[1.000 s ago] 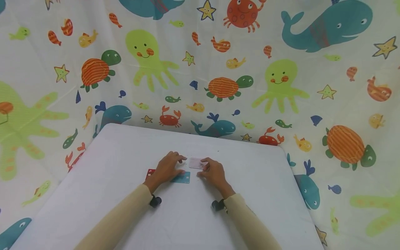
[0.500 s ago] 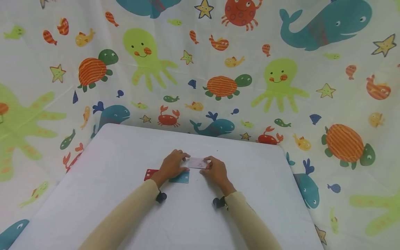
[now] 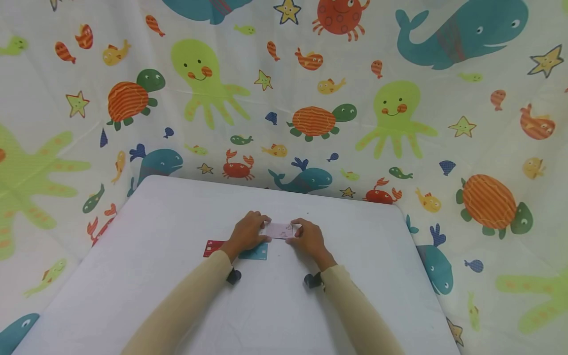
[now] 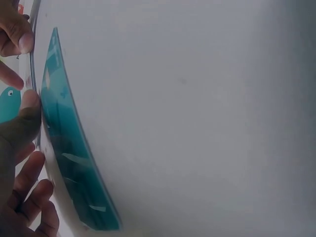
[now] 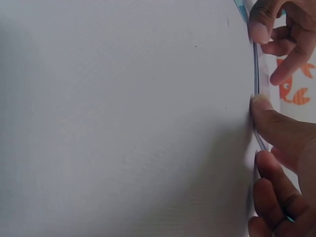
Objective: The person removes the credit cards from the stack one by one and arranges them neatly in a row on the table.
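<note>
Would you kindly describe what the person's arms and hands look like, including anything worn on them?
A long, plain beige left sleeve and matching right sleeve reach nearly to the wrists. There sit a small black left wrist camera and right wrist camera, each with a rounded end. The left hand and right hand are ungloved; no cables show.
</note>
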A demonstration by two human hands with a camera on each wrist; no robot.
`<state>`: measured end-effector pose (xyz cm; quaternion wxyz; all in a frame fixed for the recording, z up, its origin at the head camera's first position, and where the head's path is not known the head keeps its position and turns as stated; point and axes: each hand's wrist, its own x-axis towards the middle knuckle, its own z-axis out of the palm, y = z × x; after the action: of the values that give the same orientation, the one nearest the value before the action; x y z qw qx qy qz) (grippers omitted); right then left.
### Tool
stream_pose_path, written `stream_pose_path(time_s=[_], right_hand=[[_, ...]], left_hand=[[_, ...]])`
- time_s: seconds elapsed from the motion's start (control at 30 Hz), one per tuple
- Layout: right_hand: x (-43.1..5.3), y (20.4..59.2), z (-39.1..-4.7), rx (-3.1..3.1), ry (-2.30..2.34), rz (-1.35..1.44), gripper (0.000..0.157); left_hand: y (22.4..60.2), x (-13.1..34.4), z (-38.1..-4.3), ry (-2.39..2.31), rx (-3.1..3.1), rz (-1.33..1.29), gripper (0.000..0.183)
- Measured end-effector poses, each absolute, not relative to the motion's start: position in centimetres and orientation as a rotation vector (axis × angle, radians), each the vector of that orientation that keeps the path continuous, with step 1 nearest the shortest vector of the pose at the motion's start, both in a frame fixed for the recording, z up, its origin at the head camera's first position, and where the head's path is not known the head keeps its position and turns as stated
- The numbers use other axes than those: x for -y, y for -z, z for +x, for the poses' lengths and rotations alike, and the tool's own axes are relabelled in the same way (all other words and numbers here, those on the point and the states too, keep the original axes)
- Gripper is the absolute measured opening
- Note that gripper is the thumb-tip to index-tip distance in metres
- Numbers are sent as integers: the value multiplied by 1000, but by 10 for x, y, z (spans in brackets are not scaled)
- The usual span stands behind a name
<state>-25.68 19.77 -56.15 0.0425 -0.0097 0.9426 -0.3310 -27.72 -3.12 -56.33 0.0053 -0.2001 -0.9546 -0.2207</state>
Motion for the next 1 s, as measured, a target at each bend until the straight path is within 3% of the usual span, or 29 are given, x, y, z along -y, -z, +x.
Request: stream_pose_path(time_s=[0.6, 1.0], right_hand=[[-194, 561, -262, -2876, 960, -47, 44], [-194, 559, -259, -2901, 1028, -85, 45]], left_hand=[[565, 28, -281, 722, 2975, -642, 49], [561, 25, -281, 755, 2999, -595, 55]])
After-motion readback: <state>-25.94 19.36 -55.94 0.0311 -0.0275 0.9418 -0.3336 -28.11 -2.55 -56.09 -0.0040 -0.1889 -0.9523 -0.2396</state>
